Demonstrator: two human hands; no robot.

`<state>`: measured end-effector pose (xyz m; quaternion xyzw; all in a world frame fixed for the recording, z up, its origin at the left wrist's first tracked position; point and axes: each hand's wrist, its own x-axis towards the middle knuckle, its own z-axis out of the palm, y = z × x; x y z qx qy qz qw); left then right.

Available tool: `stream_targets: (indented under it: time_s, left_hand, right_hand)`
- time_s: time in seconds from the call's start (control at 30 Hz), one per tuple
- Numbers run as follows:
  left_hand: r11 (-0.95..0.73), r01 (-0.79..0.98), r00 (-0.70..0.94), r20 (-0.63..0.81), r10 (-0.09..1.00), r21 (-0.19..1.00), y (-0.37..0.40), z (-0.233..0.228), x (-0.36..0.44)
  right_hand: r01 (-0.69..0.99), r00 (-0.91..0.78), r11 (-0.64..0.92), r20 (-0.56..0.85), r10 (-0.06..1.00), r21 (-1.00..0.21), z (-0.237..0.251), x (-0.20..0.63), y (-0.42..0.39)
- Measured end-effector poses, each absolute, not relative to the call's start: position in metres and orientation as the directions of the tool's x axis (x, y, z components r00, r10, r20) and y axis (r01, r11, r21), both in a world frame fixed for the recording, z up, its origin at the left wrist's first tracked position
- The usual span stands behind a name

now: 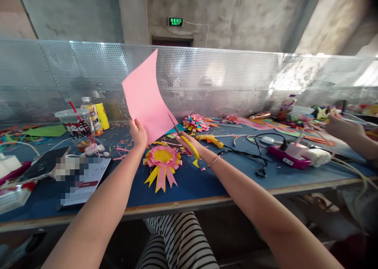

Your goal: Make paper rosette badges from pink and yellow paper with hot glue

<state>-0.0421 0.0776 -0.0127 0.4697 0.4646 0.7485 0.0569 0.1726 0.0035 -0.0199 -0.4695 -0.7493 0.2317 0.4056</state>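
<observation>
A pink sheet of paper (146, 97) stands up in the air, curved, with my left hand (138, 134) gripping its lower left edge. My right hand (189, 140) holds yellow-handled scissors (189, 146); their blades point up and left, close to the sheet's lower right corner. Whether the blades touch the paper I cannot tell. Below and between my hands, a pink and yellow paper rosette (162, 162) with ribbon tails lies flat on the blue table (203, 190). A yellow glue gun (210, 140) rests just right of my right hand.
A phone (88, 182), a plastic cup with a red straw (75, 125) and a bottle (93, 117) are at left. Behind stands a paper flower (195, 122). At right are a purple power strip (291, 156), cables and another person's hand (344, 127). A perforated metal screen (236, 84) closes the back.
</observation>
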Motion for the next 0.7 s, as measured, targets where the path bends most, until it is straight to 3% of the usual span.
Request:
stream_targets:
  time_s: [0.4, 0.7]
  left_hand:
    - [-0.578, 0.328, -0.566, 0.645, 0.513, 0.747, 0.082, -0.013, -0.044]
    - [-0.533, 0.313, -0.542, 0.608, 0.58, 0.786, 0.091, -0.021, -0.045]
  right_hand:
    - [0.557, -0.163, 0.406, 0.383, 0.909, -0.724, -0.023, 0.174, 0.011]
    - [0.599, -0.154, 0.385, 0.371, 0.916, -0.702, -0.025, 0.176, 0.014]
